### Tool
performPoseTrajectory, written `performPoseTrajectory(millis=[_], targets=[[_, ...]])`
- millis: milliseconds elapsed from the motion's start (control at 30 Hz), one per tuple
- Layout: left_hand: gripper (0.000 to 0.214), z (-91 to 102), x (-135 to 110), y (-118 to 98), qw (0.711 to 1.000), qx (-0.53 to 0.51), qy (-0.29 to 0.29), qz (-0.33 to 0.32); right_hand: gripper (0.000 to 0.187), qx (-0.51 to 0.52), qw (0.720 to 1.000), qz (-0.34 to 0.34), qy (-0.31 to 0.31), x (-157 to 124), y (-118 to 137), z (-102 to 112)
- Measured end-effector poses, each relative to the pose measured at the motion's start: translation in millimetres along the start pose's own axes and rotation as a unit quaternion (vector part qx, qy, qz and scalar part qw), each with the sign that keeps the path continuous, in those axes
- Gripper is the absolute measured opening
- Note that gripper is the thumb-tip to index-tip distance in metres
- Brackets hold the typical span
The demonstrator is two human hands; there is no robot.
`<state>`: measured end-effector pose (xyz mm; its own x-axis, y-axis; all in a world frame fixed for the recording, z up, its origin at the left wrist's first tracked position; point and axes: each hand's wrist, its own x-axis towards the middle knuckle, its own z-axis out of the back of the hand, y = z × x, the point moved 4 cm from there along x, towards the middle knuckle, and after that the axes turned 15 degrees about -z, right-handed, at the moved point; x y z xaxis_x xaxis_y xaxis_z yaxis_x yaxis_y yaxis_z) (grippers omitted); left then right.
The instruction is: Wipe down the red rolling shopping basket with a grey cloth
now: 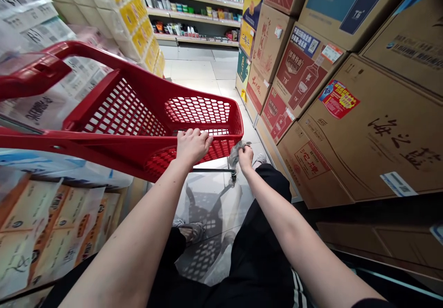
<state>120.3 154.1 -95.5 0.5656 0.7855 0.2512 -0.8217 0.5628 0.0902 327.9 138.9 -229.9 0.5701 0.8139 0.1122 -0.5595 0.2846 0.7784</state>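
A red plastic shopping cart with lattice walls stands crosswise in front of me, its handle at the left. My left hand is closed over the near upper rim of the cart, knuckles up. At the cart's right end, my right hand pinches a crumpled grey cloth. The cloth lies against or very near the cart's outer corner; whether it touches is hard to tell. Just below it shows a caster wheel at the end of a metal bar.
Stacked cardboard cartons line the right side. Wrapped paper packs and yellow-white packages fill the left. Behind the cart, pale floor tiles lead to shelves of bottles. My shoes are on the floor below the cart.
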Motion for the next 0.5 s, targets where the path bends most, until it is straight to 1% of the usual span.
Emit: performPoseTrajectory(millis=[100, 200, 267, 333, 400, 467, 500], targets=[[0.049, 0.9, -2, -1, 1.000, -0.008, 0.003, 0.007, 0.027, 0.061, 0.997, -0.034, -0.022, 2, 5, 8], [0.048, 1.4, -6, -1, 1.000, -0.010, 0.006, 0.009, 0.031, 0.099, 0.993, -0.019, -0.055, -9, 5, 7], [0.048, 1.4, -9, -2, 1.000, -0.009, 0.000, 0.006, 0.033, 0.107, 0.992, -0.013, -0.063, -17, -1, 0], [0.048, 1.0, -10, -1, 1.000, -0.005, -0.008, 0.003, 0.032, 0.100, 0.994, -0.028, -0.044, -23, -12, -10], [0.049, 0.1, -11, -1, 1.000, -0.001, -0.013, 0.002, 0.025, 0.074, 0.995, -0.070, 0.008, -27, -26, -24], [0.050, -0.6, -11, -1, 1.000, 0.001, -0.015, -0.002, 0.018, 0.049, 0.990, -0.120, 0.063, -29, -40, -38], [0.051, -0.9, -11, -1, 1.000, 0.001, -0.017, -0.004, 0.016, 0.043, 0.986, -0.140, 0.080, -29, -46, -42]])
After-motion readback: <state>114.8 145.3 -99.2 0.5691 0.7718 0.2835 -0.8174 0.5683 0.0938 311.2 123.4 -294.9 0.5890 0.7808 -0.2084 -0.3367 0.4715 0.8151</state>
